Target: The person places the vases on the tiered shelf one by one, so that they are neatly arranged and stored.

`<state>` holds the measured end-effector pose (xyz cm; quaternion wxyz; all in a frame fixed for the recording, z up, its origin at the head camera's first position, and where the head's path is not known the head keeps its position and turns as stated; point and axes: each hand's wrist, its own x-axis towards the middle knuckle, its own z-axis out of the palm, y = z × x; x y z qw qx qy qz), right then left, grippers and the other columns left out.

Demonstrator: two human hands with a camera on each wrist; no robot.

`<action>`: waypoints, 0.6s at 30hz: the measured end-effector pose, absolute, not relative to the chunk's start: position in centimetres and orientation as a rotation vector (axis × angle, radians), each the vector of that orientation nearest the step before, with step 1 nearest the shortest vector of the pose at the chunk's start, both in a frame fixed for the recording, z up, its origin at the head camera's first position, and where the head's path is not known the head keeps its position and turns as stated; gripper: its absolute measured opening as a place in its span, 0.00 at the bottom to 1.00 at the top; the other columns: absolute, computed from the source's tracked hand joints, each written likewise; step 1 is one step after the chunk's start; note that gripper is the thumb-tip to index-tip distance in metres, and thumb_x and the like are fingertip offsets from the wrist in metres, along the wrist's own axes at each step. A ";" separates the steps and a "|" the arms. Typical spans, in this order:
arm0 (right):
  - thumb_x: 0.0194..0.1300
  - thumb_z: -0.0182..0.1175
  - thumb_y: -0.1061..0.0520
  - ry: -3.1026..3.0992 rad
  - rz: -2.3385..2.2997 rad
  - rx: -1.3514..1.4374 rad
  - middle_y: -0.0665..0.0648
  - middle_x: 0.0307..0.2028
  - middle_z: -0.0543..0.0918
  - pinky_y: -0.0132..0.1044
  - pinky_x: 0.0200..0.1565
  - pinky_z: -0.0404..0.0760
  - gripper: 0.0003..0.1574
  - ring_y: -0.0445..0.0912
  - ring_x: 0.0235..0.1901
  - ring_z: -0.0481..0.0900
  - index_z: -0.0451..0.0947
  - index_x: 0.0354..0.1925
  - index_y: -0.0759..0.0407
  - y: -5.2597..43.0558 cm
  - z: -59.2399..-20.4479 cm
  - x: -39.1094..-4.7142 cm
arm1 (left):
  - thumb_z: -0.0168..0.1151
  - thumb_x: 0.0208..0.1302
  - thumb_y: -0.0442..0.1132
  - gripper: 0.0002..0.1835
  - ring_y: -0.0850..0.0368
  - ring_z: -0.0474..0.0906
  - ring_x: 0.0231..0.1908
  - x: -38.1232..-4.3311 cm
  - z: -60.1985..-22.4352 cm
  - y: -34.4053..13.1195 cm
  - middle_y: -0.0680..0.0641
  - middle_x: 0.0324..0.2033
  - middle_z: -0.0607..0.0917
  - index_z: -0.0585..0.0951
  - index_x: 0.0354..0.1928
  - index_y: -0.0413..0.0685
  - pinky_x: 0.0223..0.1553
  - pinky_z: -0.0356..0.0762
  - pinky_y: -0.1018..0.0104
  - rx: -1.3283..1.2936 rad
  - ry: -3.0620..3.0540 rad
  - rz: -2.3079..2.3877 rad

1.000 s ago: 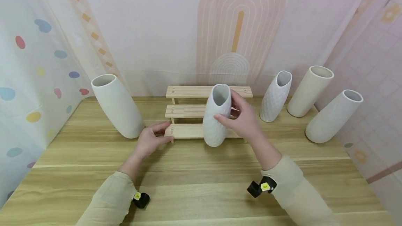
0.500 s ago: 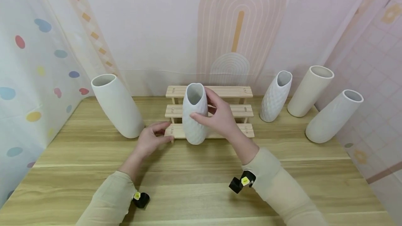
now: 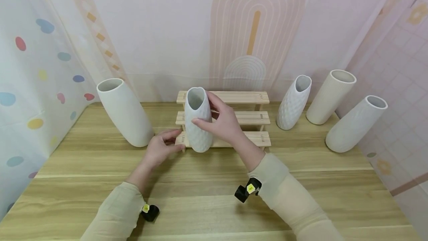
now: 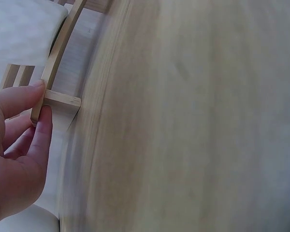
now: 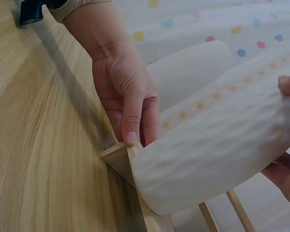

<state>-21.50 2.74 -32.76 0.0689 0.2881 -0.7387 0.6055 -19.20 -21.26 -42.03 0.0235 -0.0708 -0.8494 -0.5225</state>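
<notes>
A white vase (image 3: 198, 133) with a dimpled surface and a notched rim is gripped from its right side by my right hand (image 3: 224, 124). Its base is at the lowest step of a three-step wooden rack (image 3: 240, 139), toward the left end. In the right wrist view the vase (image 5: 222, 154) leans close over that step's board. My left hand (image 3: 161, 147) pinches the left end of the lowest step; the left wrist view shows thumb and fingers (image 4: 41, 137) on either side of the board.
A tall smooth white vase (image 3: 125, 116) stands left of the rack. Right of it are a diamond-textured vase (image 3: 292, 107), a cream cylindrical vase (image 3: 329, 99) and a smooth white vase (image 3: 352, 127). Patterned curtains (image 3: 160, 29) hang behind the wooden table (image 3: 200, 196).
My right hand has carried the dimpled vase leftward along the rack, from right of its middle to near the left end. The left hand has stayed on the rack's end.
</notes>
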 end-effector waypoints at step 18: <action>0.57 0.73 0.59 -2.225 1.833 0.953 0.52 0.59 0.77 0.38 0.55 0.77 0.48 0.45 0.53 0.79 0.64 0.72 0.53 1.7 -32.7 -22.8 | 0.74 0.57 0.34 0.29 0.43 0.78 0.52 -19.0 -41.6 -21.2 0.36 0.60 0.76 0.78 0.62 0.36 0.48 0.77 0.71 -0.237 -2.634 -1.628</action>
